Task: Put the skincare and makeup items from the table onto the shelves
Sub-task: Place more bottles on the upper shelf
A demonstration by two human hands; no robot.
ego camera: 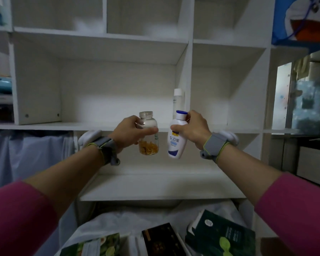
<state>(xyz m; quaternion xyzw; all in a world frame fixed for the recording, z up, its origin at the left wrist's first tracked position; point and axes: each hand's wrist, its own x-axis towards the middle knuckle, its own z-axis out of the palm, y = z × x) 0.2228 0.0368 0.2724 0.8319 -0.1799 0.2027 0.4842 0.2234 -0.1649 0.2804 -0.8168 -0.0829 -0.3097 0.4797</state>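
From the head camera: the left hand (128,131) wraps its fingers round a clear jar (149,145) of yellow capsules. The right hand (193,131) grips a white lotion bottle (175,145) near its blue cap. Both are held side by side before the white shelves (100,126). A slim white bottle (177,100) stands just beyond the right hand, and dark boxes (222,235) lie below the forearms.

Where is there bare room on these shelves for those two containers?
The wide white middle shelf is bare from its left wall to the tall white bottle in its right corner. The shelf below is bare too. Dark green boxes crowd the foreground.
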